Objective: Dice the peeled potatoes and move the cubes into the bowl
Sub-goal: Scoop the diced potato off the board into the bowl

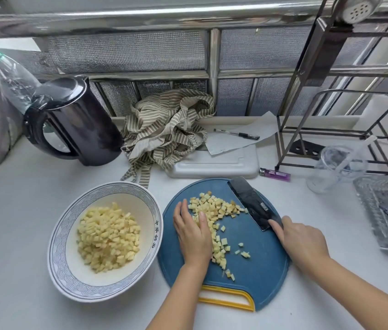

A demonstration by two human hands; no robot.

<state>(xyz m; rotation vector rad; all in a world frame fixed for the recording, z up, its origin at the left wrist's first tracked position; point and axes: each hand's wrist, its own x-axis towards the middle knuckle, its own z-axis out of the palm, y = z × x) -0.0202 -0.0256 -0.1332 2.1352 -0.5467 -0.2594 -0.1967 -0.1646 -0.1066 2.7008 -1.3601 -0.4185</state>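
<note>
Blue cutting board (259, 265) on white counter (21, 234): left hand (194, 234) flat against potato cubes (214, 206), right hand (302, 239) grasping cleaver (251, 201).

Blue Chinese characters run down the inner rim of the bowl (156, 231), on the side facing the cutting board (254, 270). The top two look like 中华 and the rest are blurred. The cleaver (252, 203) on the board carries a small white mark, and the purple lighter (275, 174) just beyond the board carries print. Both are too small to read.

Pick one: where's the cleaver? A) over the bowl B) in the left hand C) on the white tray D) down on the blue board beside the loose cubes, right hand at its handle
D: the cleaver lies on the blue board with its blade against the cubes, and the right hand grips its handle end.
</note>
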